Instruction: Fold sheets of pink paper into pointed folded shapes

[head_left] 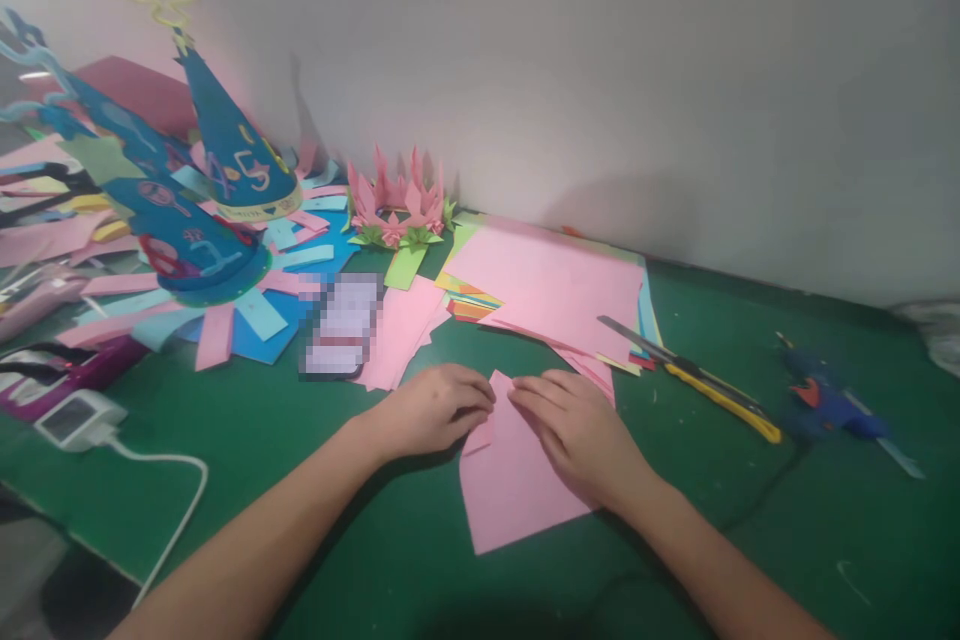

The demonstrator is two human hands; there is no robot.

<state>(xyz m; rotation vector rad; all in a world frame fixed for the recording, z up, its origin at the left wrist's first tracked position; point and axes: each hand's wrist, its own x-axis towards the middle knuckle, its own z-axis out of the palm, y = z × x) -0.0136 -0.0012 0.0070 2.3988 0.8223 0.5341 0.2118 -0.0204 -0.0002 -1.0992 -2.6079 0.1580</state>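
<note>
A sheet of pink paper lies on the green tabletop in front of me, its far end narrowing towards a point. My left hand is closed on its left edge, thumb and fingers pinching a small folded-over flap. From the other side my right hand presses its fingers, held together, on the paper near the far tip; that palm covers part of the right edge. The fingertips of both hands are close to each other, with a strip of paper showing between them.
Beyond lie stacked pink and coloured sheets, with a yellow utility knife and a blue glue gun to the right. Leftward are a phone, a pink paper crown, blue cone hats and a white cable.
</note>
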